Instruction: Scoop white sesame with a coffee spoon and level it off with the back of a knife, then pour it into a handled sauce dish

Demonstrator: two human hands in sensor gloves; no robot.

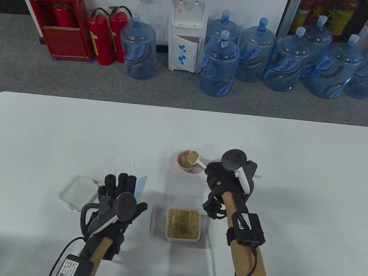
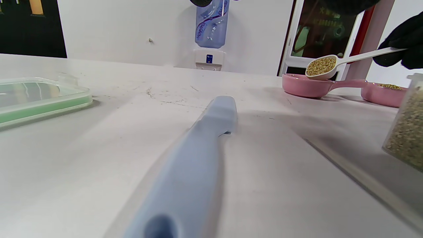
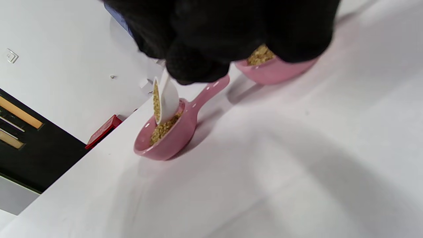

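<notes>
Left hand (image 1: 119,199), fingers straight, rests flat on pale blue plastic knife (image 2: 195,158). Right hand (image 1: 222,177) pinches white plastic coffee spoon (image 1: 194,157), sesame-filled, over pink handled sauce dish (image 3: 165,138). Bottles (image 1: 138,48) read "SinEn".

Black glove on R hand (image 1: 220,175), gripping white coffee spoon (image 1: 195,158); spoon bowl full of tan/beige sesame (image 2: 321,61). Just under the grip's far end: pink handled sauce dish (image 3: 172,137), glossy, tan sesame inside. 2nd pink dish (image 3: 274,69) right behind the gripping fingers, same tan fill. Near side of grip: clear/white container (image 1: 184,223) w/ tan sesame, speckled. L hand (image 1: 120,196) black glove, black tracker w/ white-grey strip; under it pale blue knife (image 2: 198,155), plain, no pattern. Farther L of that: lid (image 1: 77,193) clear w/ light green rim. Table (image 1: 77,136) white, few tan specks.
</notes>
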